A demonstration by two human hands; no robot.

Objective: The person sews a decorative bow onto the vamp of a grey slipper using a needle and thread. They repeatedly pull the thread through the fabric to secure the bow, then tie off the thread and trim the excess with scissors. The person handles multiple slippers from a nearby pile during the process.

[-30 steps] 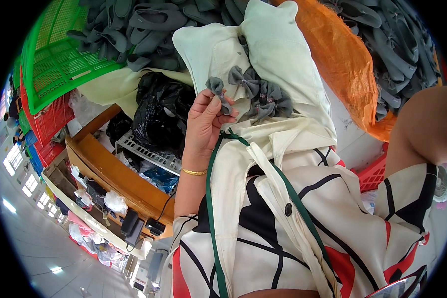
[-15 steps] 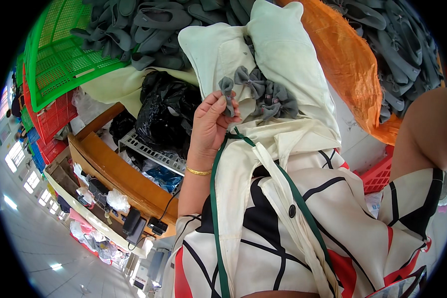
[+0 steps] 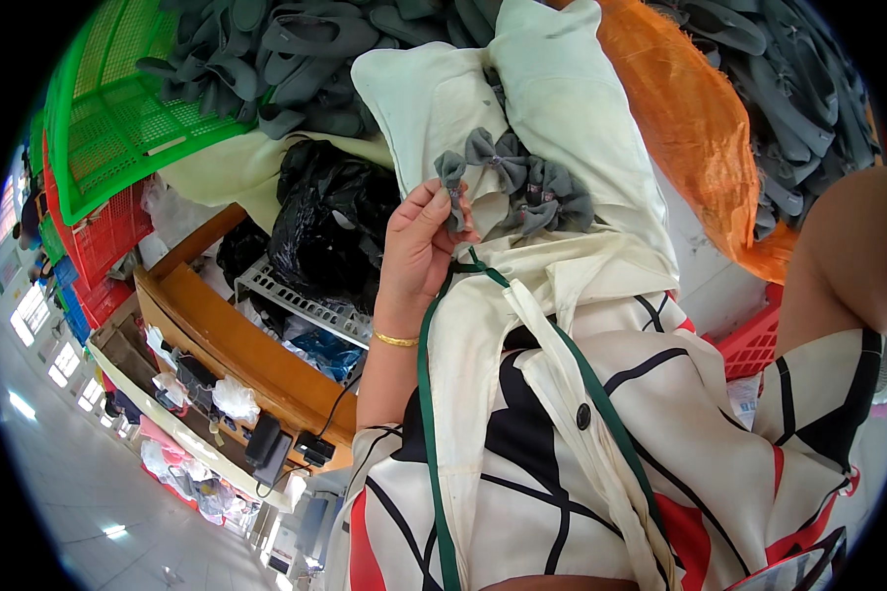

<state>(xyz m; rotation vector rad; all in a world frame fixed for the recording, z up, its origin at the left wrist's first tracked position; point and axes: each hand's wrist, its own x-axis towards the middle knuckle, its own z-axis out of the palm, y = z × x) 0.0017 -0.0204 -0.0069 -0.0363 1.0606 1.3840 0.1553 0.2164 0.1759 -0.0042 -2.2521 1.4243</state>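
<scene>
My left hand (image 3: 416,234) is closed in a pinch on a small grey fabric bow (image 3: 450,172), held upright above my lap. Just right of it, more grey bows (image 3: 540,192) lie bunched on the off-white cloth (image 3: 586,108) covering my legs. A green-edged cream apron (image 3: 463,394) with a black button lies over my patterned clothes. At the right edge my bent right arm (image 3: 843,266) shows, but its hand is out of the picture.
Piled grey shoes (image 3: 315,44) lie beside a green basket (image 3: 133,108). An orange sack (image 3: 695,128) holds more grey shoes (image 3: 784,108). To the left are a black plastic bag (image 3: 330,217), a wooden desk (image 3: 246,345) and red crates (image 3: 118,236). A red basket (image 3: 749,340) stands low at right.
Almost nothing differs. My left hand keeps its pinch on the bow in nearly the same place, and the whole view has shifted very slightly.
</scene>
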